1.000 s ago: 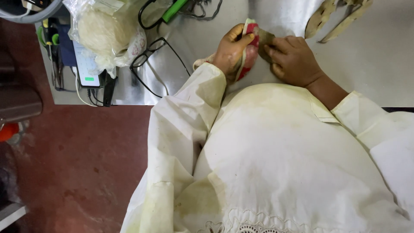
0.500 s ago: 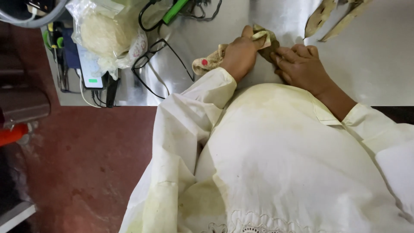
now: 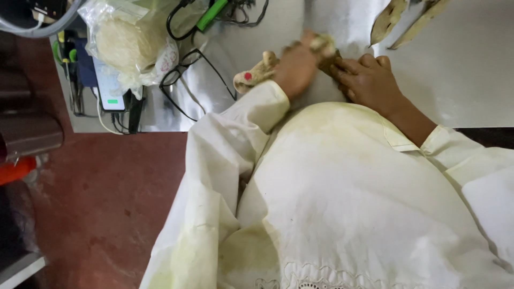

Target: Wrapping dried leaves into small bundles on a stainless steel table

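My left hand [image 3: 296,67] is closed over a crumpled yellowish cloth [image 3: 257,72] with red spots, pressing it on the shiny metal table [image 3: 471,80]. Part of the cloth sticks out to the left of the wrist, and a bunched end [image 3: 324,43] shows above the knuckles. My right hand [image 3: 369,80] lies just beside it, fingers bent toward the same bunched cloth, touching it. Both hands are blurred by motion. I wear a cream long-sleeved garment that fills the lower half of the view.
A clear plastic bag with a pale lump [image 3: 128,40] sits at the table's left, by a phone [image 3: 110,85], eyeglasses [image 3: 184,72], black cables and a green tool [image 3: 211,13]. Two pale flat strips [image 3: 407,18] lie at top right. A red floor [image 3: 96,198] lies left.
The hands have lowered the cloth from an upright hold down onto the table and pressed it flat; the left hand moved to cover it.
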